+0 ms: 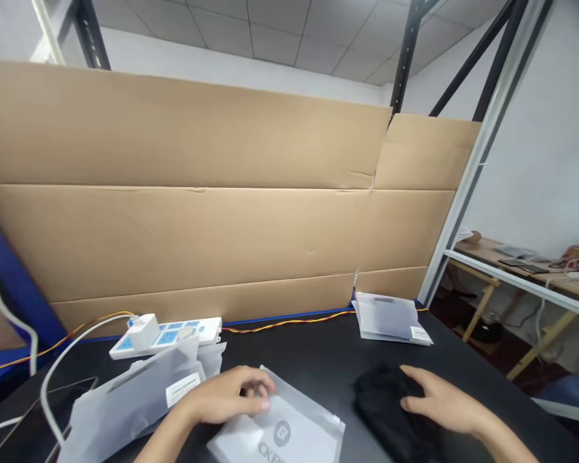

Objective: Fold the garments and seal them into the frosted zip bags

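Note:
A frosted plastic zip bag (302,424) with a round logo and partly visible lettering lies in front of me on the black table. My left hand (236,395) is closed at its upper left edge, fingers curled and thumb pressed against the plastic. To the right is a bunched black cloth item (386,402), slightly blurred; its exact kind does not show. My right hand (439,402) grips it from the right, thumb and index finger apart with dark fabric between them, the other fingers hidden.
More frosted bags with white labels lie at the left (135,399) and at the back right (393,318). Behind the left ones sits a white power strip (207,329) with a plugged-in adapter and a white cable (48,379). A cardboard panel (197,238) closes off the table's back.

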{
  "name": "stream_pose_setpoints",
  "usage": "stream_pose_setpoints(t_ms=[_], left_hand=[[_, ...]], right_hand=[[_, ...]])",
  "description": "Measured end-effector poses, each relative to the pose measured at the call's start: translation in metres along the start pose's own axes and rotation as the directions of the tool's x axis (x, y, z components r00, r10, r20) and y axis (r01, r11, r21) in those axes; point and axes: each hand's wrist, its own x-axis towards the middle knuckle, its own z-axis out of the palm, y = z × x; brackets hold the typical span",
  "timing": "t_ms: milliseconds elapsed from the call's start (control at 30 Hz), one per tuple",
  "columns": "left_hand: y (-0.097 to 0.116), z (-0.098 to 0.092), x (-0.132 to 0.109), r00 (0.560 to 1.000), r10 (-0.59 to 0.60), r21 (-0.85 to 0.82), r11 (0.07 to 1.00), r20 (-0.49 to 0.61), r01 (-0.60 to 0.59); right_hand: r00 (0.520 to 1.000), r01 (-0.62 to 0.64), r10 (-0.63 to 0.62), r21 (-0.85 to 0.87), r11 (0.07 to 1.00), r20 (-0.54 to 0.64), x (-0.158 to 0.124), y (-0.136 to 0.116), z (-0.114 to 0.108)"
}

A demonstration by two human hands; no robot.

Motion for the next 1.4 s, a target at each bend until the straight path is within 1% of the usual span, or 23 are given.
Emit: stream_pose_setpoints(t_ms=[33,67,100,167,200,233,333,400,467,533,667,733,800,867,933,1000,1067,1100,1200,1267,1300,1333,1400], left_hand=[[0.002,0.001,0.0,1.0,-0.001,0.015,1.0,-0.012,0.001],[0.004,0.002,0.001,0.999,0.001,0.052,0.999,-0.054,0.002],[0.006,0.005,0.002,0.992,0.015,0.11,0.994,-0.125,-0.001],[0.009,0.013,0.007,0.957,0.091,0.244,0.97,-0.277,-0.022],[0.01,0.018,0.01,0.936,0.145,0.305,0.951,-0.322,-0.042],[0.01,0.024,0.013,0.92,0.197,0.358,0.931,-0.338,-0.068],[0.011,0.04,0.022,0.911,0.29,0.472,0.873,-0.294,-0.125],[0.01,0.047,0.026,0.907,0.32,0.534,0.835,-0.274,-0.133],[0.011,0.049,0.028,0.905,0.333,0.564,0.815,-0.267,-0.134],[0.012,0.049,0.027,0.909,0.327,0.553,0.821,-0.259,-0.138],[0.016,0.047,0.022,0.925,0.29,0.495,0.858,-0.246,-0.138],[0.017,0.048,0.021,0.924,0.293,0.491,0.86,-0.247,-0.141],[0.017,0.05,0.023,0.915,0.311,0.501,0.852,-0.257,-0.149],[0.015,0.05,0.026,0.902,0.322,0.503,0.852,-0.286,-0.145],[0.011,0.05,0.028,0.891,0.297,0.466,0.878,-0.343,-0.113],[0.009,0.051,0.03,0.884,0.244,0.384,0.92,-0.398,-0.081],[0.007,0.052,0.031,0.884,0.199,0.283,0.956,-0.423,-0.079],[0.007,0.054,0.032,0.887,0.186,0.239,0.967,-0.423,-0.089],[0.008,0.058,0.033,0.89,0.176,0.158,0.98,-0.42,-0.12],[0.009,0.059,0.034,0.886,0.171,0.133,0.983,-0.43,-0.125],[0.009,0.059,0.034,0.884,0.166,0.122,0.985,-0.436,-0.125],[0.01,0.059,0.034,0.883,0.161,0.112,0.986,-0.44,-0.124],[0.012,0.06,0.034,0.883,0.165,0.113,0.985,-0.44,-0.128]], right_hand=[[1.0,0.007,-0.007,0.013,1.0,0.014,0.007,-0.002,-0.002],[0.999,0.01,-0.012,0.029,1.0,0.053,0.014,-0.004,-0.003],[0.996,0.013,-0.017,0.044,0.999,0.09,0.024,-0.008,-0.003],[0.993,0.019,-0.03,0.098,0.995,0.111,0.044,-0.018,0.003],[0.992,0.014,-0.032,0.148,0.989,0.121,0.055,-0.024,0.01],[0.99,0.004,-0.033,0.207,0.978,0.136,0.064,-0.031,0.019],[0.974,-0.043,-0.041,0.36,0.932,0.222,0.086,-0.048,0.054],[0.964,-0.057,-0.053,0.402,0.914,0.259,0.091,-0.054,0.075],[0.956,-0.069,-0.073,0.461,0.885,0.283,0.09,-0.056,0.089],[0.956,-0.08,-0.097,0.56,0.825,0.278,0.085,-0.054,0.097],[0.957,-0.144,-0.099,0.739,0.658,0.274,0.073,-0.059,0.105],[0.952,-0.167,-0.106,0.777,0.607,0.286,0.067,-0.067,0.111],[0.95,-0.133,-0.157,0.802,0.582,0.271,0.063,-0.074,0.117],[0.935,-0.097,-0.224,0.804,0.587,0.276,0.06,-0.077,0.118],[0.903,-0.119,-0.256,0.775,0.62,0.344,0.059,-0.075,0.115],[0.862,-0.167,-0.258,0.725,0.668,0.437,0.059,-0.071,0.11],[0.838,-0.17,-0.265,0.69,0.703,0.477,0.058,-0.069,0.106],[0.842,-0.15,-0.274,0.691,0.707,0.464,0.057,-0.07,0.105],[0.884,-0.08,-0.284,0.719,0.69,0.371,0.054,-0.076,0.106],[0.877,-0.074,-0.287,0.7,0.71,0.384,0.052,-0.078,0.107],[0.857,-0.085,-0.293,0.675,0.733,0.425,0.052,-0.079,0.105],[0.824,-0.102,-0.299,0.645,0.757,0.482,0.051,-0.078,0.104],[0.736,-0.149,-0.302,0.58,0.801,0.606,0.05,-0.076,0.101]])
